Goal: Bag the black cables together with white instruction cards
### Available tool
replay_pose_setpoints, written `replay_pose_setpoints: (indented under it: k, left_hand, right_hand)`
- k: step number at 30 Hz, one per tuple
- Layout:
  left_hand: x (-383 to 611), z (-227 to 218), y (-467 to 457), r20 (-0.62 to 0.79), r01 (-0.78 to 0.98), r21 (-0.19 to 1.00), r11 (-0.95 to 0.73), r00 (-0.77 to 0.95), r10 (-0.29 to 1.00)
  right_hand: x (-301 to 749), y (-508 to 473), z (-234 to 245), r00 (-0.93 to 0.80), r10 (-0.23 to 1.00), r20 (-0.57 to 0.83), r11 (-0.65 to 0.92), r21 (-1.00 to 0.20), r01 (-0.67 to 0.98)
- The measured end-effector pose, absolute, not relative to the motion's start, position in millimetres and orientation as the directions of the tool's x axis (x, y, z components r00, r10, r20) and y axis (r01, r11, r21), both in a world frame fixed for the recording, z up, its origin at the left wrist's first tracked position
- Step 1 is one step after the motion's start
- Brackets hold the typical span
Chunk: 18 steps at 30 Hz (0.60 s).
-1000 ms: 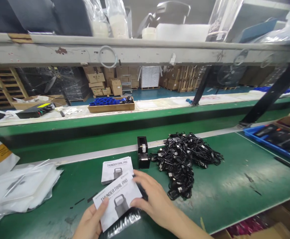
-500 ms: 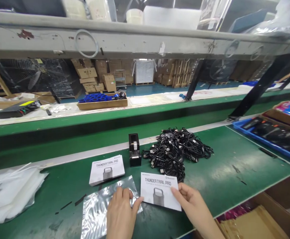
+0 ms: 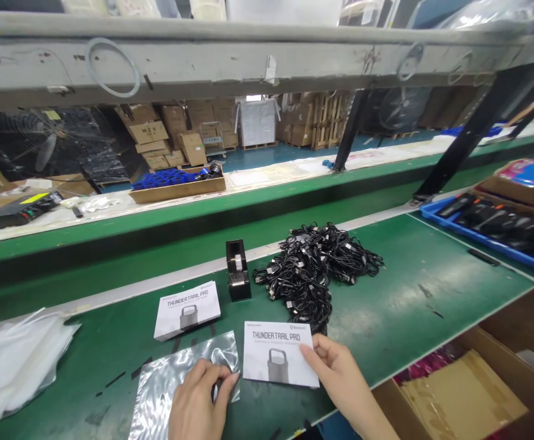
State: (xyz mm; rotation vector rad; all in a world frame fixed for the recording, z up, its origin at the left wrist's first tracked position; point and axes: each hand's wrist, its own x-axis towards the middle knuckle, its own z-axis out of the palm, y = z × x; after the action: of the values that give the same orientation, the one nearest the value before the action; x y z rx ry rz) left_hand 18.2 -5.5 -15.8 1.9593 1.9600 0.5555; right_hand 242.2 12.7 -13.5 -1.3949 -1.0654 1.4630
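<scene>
My right hand (image 3: 340, 376) pinches the right edge of a white "Thunder Trail Pro" booklet (image 3: 278, 353) that lies on the green table. My left hand (image 3: 198, 400) presses its fingers together on the edge of a clear plastic bag (image 3: 175, 382) lying flat to the left of that booklet. Behind the bag rests a small stack of the same booklets (image 3: 187, 308). Further back stand a black tape dispenser (image 3: 237, 278) and a heap of black cables (image 3: 315, 269).
A pile of clear plastic bags (image 3: 14, 360) lies at the left. A blue tray of dark devices (image 3: 491, 226) sits at the right, and open cardboard boxes (image 3: 459, 391) below the table's front edge. A raised green conveyor and an overhead shelf run across behind.
The booklet moved from over the bag to the table on its right, held by my right hand. My left hand shifted left along the bag's edge and pinched it.
</scene>
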Motion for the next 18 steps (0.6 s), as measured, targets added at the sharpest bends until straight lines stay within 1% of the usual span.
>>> replay_pose_setpoints:
  k: [3,8,10,13,18]
  left_hand:
    - [16.8,-16.2,-7.3,0.093,0.863,0.505,-0.031,-0.018,0.996]
    - [16.9,-16.2,-9.7,0.107,0.851,0.523,-0.048,-0.009,0.994]
    - [17.6,-15.8,-10.4,0.099,0.850,0.525,-0.041,-0.012,0.995]
    - [18.1,-15.8,-11.1,0.096,0.849,0.527,-0.035,-0.018,0.995]
    - [15.0,-20.5,-11.8,0.134,0.843,0.533,-0.073,0.001,0.991]
  right_hand:
    - [237.2,12.2,-16.1,-0.008,0.947,-0.320,-0.320,-0.946,-0.058]
    - [226.4,11.0,-14.7,0.104,0.959,-0.265,-0.261,-0.964,-0.053]
    - [223.6,11.4,-13.6,0.111,0.959,-0.260,-0.255,-0.966,-0.050]
    - [222.5,10.7,-13.8,0.042,0.958,-0.283,-0.282,-0.959,-0.027]
    - [228.6,3.5,-13.5,-0.117,0.926,-0.360,-0.348,-0.931,0.107]
